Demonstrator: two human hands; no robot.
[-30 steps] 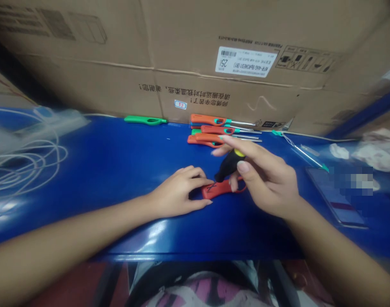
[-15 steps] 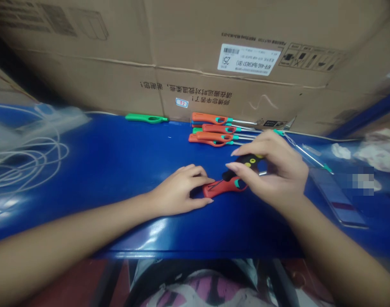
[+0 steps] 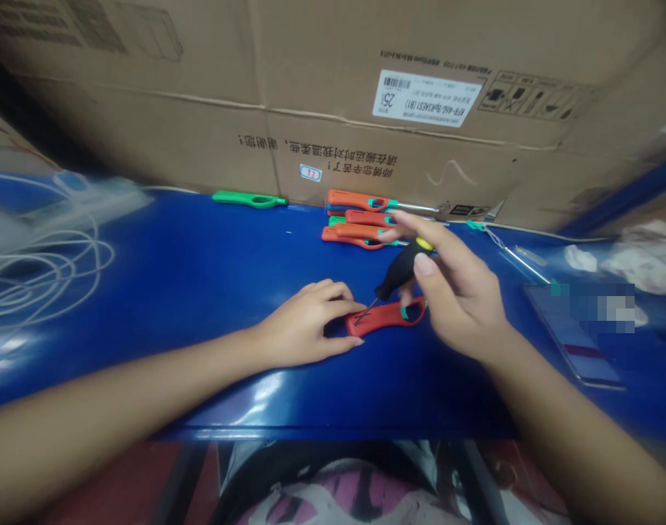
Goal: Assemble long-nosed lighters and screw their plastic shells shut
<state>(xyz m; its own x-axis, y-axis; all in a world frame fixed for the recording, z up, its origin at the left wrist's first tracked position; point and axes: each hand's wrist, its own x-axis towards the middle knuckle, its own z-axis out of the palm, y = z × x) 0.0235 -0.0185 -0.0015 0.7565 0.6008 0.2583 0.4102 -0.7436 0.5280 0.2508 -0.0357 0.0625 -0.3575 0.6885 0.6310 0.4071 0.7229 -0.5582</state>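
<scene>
A red long-necked lighter [image 3: 385, 318] lies flat on the blue table [image 3: 311, 397] in front of me. My left hand [image 3: 311, 324] grips its left end between thumb and fingers. In my right hand [image 3: 458, 284] is a screwdriver [image 3: 398, 268] with a black handle and a yellow spot near its top. Its thin shaft slants down to the left, and the tip is at the lighter's body near my left fingers. My right hand covers the lighter's right part.
Several orange and red lighters [image 3: 360, 197] lie stacked at the back against a cardboard box [image 3: 202, 138]. Left of them is a green lighter body [image 3: 248, 199]. A phone [image 3: 578, 343] lies at right, near a metal rod [image 3: 524, 264]. Coiled white cable [image 3: 54, 270] fills the left side.
The screwdriver's handle has tipped up to a steeper angle, and my right fingers have shifted up and left around it. My left hand and the red lighter have stayed in place.
</scene>
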